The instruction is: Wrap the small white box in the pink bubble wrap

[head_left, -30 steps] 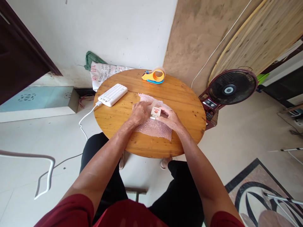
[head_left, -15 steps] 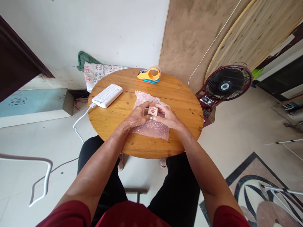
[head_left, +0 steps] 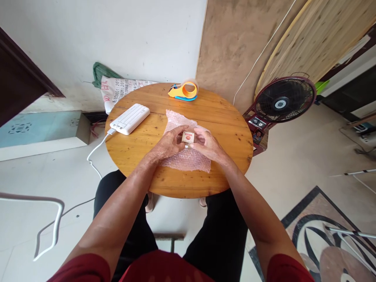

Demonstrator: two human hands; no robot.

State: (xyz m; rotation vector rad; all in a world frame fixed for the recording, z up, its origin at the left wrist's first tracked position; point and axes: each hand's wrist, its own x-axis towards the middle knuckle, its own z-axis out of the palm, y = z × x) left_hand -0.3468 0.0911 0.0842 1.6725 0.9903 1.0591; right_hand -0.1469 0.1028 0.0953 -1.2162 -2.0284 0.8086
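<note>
Between my two hands is a small square box (head_left: 188, 136), pale with a red mark on its top. My left hand (head_left: 172, 144) has its fingers and thumb curled on the box's left side. On the right side, my right hand (head_left: 209, 145) grips it with the thumb at the near edge. Under the hands, a sheet of pink bubble wrap (head_left: 188, 162) lies spread on the round wooden table (head_left: 232, 129). What the box's underside rests on is hidden.
An orange and blue tape dispenser (head_left: 183, 92) stands at the table's far edge. A white power bank (head_left: 130, 118) with a cable lies at the left. Beyond the table's right edge is a fan (head_left: 280, 103). A printed sack (head_left: 117, 90) leans behind, by the wall.
The view has shifted slightly. Both hands stay around the small box, whose top now shows a little more squarely.
</note>
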